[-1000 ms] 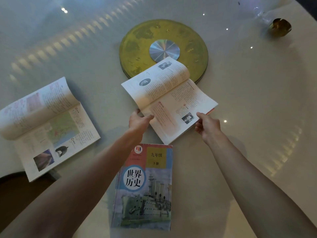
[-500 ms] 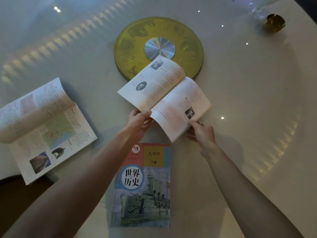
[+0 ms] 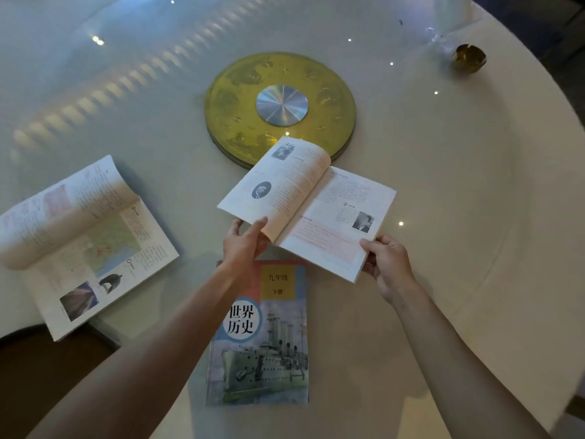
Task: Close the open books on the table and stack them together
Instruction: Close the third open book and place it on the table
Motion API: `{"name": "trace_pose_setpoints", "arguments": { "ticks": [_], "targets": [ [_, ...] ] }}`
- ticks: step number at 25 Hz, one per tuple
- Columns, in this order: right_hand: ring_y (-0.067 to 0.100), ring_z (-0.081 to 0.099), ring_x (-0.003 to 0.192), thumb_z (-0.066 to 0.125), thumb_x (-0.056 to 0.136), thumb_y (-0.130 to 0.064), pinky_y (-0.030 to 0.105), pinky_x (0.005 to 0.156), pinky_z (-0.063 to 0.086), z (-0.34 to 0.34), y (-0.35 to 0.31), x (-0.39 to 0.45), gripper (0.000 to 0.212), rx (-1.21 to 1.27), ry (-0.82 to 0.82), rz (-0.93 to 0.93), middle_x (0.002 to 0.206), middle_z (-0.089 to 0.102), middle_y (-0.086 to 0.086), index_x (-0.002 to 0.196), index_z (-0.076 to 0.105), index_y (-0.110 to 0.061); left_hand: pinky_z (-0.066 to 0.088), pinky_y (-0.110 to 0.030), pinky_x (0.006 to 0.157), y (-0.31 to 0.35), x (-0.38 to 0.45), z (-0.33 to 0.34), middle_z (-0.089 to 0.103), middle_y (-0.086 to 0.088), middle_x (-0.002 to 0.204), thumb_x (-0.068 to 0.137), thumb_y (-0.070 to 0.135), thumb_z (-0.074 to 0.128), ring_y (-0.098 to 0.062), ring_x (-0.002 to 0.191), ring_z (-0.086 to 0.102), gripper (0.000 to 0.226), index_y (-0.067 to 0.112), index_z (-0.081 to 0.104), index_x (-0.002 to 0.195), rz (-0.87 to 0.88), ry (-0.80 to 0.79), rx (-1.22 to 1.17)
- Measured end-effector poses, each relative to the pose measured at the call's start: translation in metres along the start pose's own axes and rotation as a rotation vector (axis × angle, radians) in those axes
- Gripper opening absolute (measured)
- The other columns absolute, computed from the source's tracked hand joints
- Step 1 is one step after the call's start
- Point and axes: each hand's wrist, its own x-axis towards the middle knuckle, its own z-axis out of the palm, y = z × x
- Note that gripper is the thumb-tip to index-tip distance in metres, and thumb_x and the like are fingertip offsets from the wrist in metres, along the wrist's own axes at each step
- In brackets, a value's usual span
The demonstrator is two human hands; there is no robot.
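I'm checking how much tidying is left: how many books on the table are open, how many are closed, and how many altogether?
Open books: 2, the one held in both hands and the one lying at the left
Closed books: 1, the one with the ship cover
Total: 3

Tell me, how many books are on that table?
3: one open book held in both hands at centre, one open book at the left edge, one closed book nearest the person.
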Motion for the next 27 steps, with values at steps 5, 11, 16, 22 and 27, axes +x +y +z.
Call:
{"name": "trace_pose_setpoints", "arguments": {
  "ticks": [5, 11, 16, 22, 27],
  "targets": [
    [0.023, 0.071, 0.077, 0.059, 0.095, -0.001, 0.038, 0.069, 0.058, -0.038, 0.010, -0.011, 0.020, -0.042, 0.031, 0.025, 0.086, 0.080, 0.002, 0.096, 0.074, -0.015, 0.062, -0.042, 0.075, -0.010, -0.010, 0.004, 0.076, -0.011, 0.112, 0.088, 0.017, 0.075, -0.029, 0.096, 0.076, 0.046, 0.017, 0.059, 0.131, -0.042, -0.024, -0.261],
    [0.017, 0.073, 0.070, 0.059, 0.097, -0.008, 0.034, 0.062, 0.058, -0.066, 0.011, -0.023, 0.024, -0.050, 0.005, -0.009, 0.090, 0.079, 0.003, 0.111, 0.076, -0.018, 0.064, -0.046, 0.073, -0.019, -0.044, 0.037, 0.074, -0.013, 0.111, 0.096, 0.012, 0.065, -0.028, 0.089, 0.076, 0.023, 0.016, 0.061, 0.119, 0.050, -0.210, 0.104],
    [0.018, 0.074, 0.077, 0.055, 0.099, -0.012, 0.033, 0.065, 0.058, -0.069, 0.013, -0.025, 0.023, -0.023, -0.015, 0.006, 0.095, 0.079, 0.003, 0.108, 0.074, -0.020, 0.052, -0.033, 0.061, -0.046, -0.071, 0.071, 0.074, -0.011, 0.086, 0.096, 0.034, 0.061, -0.024, 0.069, 0.067, 0.021, 0.015, 0.069, 0.098, 0.492, -0.360, 0.983],
    [0.021, 0.072, 0.076, 0.043, 0.105, -0.048, 0.036, 0.065, 0.058, -0.062, 0.021, -0.025, 0.043, 0.165, -0.024, 0.121, 0.093, 0.078, 0.008, 0.109, 0.072, -0.017, 0.043, -0.032, 0.073, -0.085, -0.098, 0.087, 0.073, 0.002, 0.122, 0.098, 0.031, 0.053, -0.029, 0.108, 0.066, 0.029, 0.033, 0.065, 0.125, 0.784, -0.430, 1.450],
    [0.026, 0.075, 0.091, 0.054, 0.094, -0.004, 0.044, 0.072, 0.063, -0.059, 0.029, -0.021, 0.028, -0.102, 0.089, 0.039, 0.115, 0.077, 0.012, 0.117, 0.067, -0.015, 0.048, -0.031, 0.095, -0.097, -0.093, 0.079, 0.067, 0.011, 0.132, 0.089, 0.031, 0.061, -0.017, 0.118, 0.062, 0.047, 0.036, 0.060, 0.136, 0.630, -0.572, 1.447]
  ]
}}
